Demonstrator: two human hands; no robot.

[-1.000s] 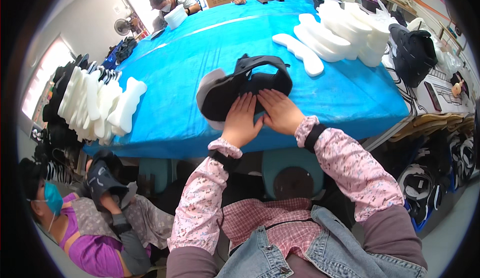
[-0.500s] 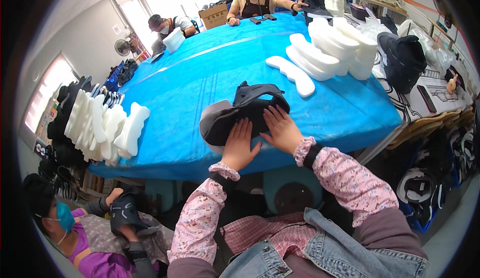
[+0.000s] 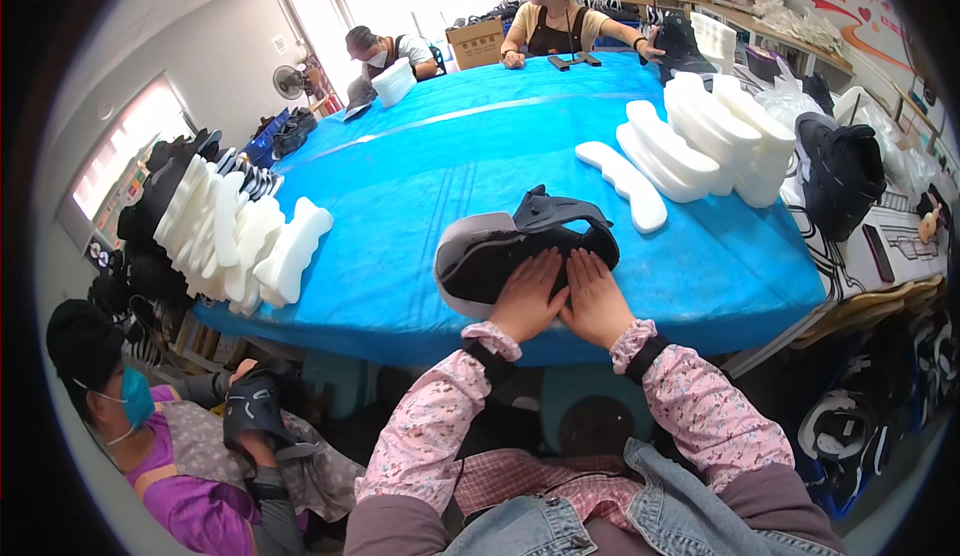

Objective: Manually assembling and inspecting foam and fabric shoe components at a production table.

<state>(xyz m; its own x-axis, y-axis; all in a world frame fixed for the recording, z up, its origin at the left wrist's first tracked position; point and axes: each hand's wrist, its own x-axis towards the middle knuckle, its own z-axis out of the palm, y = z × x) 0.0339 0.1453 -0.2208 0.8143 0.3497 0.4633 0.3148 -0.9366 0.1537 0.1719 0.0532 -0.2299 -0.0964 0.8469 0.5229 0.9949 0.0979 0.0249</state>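
A black cap with a grey brim (image 3: pixel 470 261) lies on its side near the front edge of the blue-covered table (image 3: pixel 420 176). Its brim points left, and the arched back opening is at the right. My left hand (image 3: pixel 532 296) rests flat on the cap's near side, fingers stretched out. Beside it, my right hand (image 3: pixel 596 301) also lies flat against the cap, near the opening. The two thumbs come close together. Neither hand grips anything. Beyond the cap to the right is a single wavy white foam piece (image 3: pixel 625 186).
White foam pieces stand stacked at right (image 3: pixel 690 141) and at left (image 3: pixel 225 231). Black caps (image 3: pixel 845 176) are piled at the far right. A co-worker in purple (image 3: pixel 190 456) sits close at my left, holding a dark cap. Two more people sit across the table.
My left hand has moved right along the cap, bringing both hands closer together. The whole view has shifted, so everything on the table appears lower and further right.
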